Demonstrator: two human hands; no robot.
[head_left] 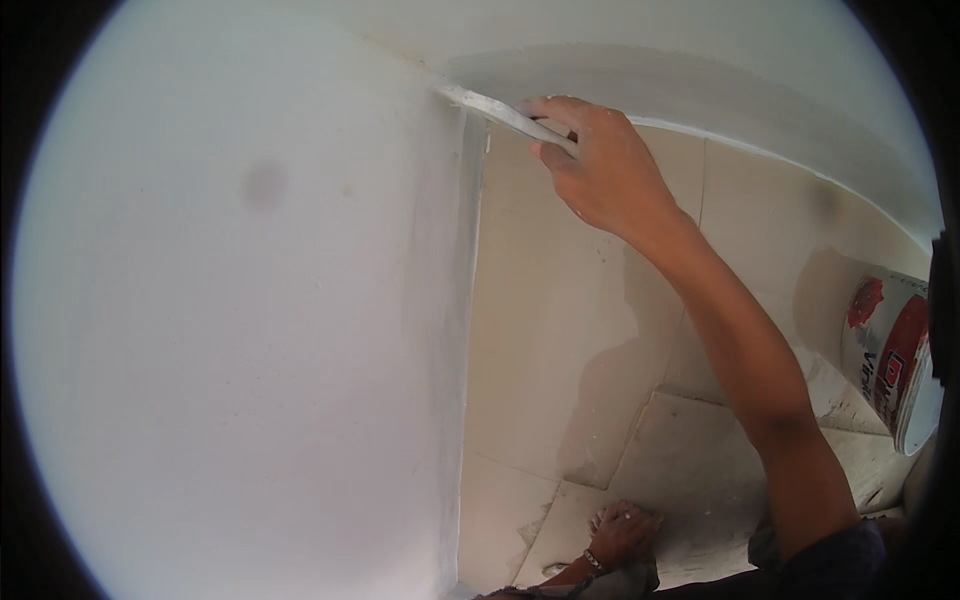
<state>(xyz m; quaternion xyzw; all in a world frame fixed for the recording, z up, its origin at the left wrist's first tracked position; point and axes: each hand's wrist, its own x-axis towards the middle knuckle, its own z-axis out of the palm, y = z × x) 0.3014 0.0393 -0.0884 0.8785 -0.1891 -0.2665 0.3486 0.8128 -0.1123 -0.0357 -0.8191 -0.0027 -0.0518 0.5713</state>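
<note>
The right hand (610, 165) grasped a pale tool (495, 108) at the wall (260, 330) corner; left hand (624, 530), grip unclear. Grey band (640, 75) seemed coated, remainder uncertain.

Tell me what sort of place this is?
Probably a room indoors: there's a big pale wall, a beige tiled floor and, over on the right, a white-and-red bucket.

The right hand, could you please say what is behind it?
Beige floor tiles and the wall's grey lower band show around the right hand; whatever it covers is hidden.
</note>
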